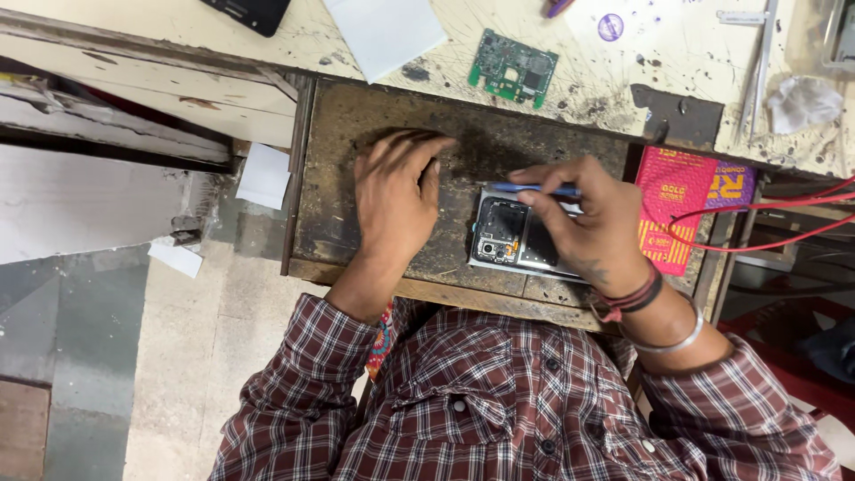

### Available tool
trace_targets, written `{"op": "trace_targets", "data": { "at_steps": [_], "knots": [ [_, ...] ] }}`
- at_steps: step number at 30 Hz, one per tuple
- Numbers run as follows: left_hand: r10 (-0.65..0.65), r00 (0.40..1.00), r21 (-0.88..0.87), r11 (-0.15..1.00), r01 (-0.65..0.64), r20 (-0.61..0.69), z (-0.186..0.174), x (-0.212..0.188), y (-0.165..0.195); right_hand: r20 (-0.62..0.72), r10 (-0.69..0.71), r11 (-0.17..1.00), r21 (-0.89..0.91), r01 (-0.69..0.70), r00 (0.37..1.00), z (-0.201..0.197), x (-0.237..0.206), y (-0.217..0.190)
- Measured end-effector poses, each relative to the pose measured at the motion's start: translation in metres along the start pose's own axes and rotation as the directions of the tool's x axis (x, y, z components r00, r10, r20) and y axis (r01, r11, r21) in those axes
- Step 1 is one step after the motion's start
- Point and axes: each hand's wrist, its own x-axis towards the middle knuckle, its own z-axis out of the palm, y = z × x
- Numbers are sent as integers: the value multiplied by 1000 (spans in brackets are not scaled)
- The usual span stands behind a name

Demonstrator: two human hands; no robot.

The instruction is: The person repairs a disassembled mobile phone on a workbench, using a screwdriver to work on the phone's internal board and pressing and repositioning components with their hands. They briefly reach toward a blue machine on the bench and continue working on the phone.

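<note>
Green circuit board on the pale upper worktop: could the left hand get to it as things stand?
Probably yes. The left hand lies flat and empty on the dark wooden tray, and nothing stands between it and the green circuit board.

The left hand (394, 194) lies flat, palm down and fingers spread, on a worn dark wooden board (356, 223) set against the tabletop (623, 71). Just beside it, the right hand (592, 218) pinches a thin blue tool (534, 189), its tip held over an opened phone (509, 239) whose inner parts show. A green circuit board (513, 68) rests on the scratched pale tabletop above, near a white sheet (383, 31). A pink packet (690, 200) lies right of the phone, crossed by red wires (784, 223).
</note>
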Motion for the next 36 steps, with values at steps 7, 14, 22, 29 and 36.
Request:
{"op": "trace_targets", "data": {
  "at_steps": [7,14,22,29,36],
  "knots": [
    [2,1000,5,1000,-2,14,-2,-2,-2,51,64,996,-72,-61,997,21,12,1],
    [49,996,-3,999,-48,73,7,-1,-7,-40,108,981,168,-100,993,12,-2,12],
    [224,968,-133,969,-209,116,14,-3,4,-53,351,762,597,-252,935,-8,-19,35],
    [247,966,-207,952,-227,76,12,1,14,-20,359,726,634,-266,933,-8,-22,46],
    [269,961,-204,946,-252,62,12,5,35,-53,357,774,575,-264,932,-14,-25,44]
  ]
}}
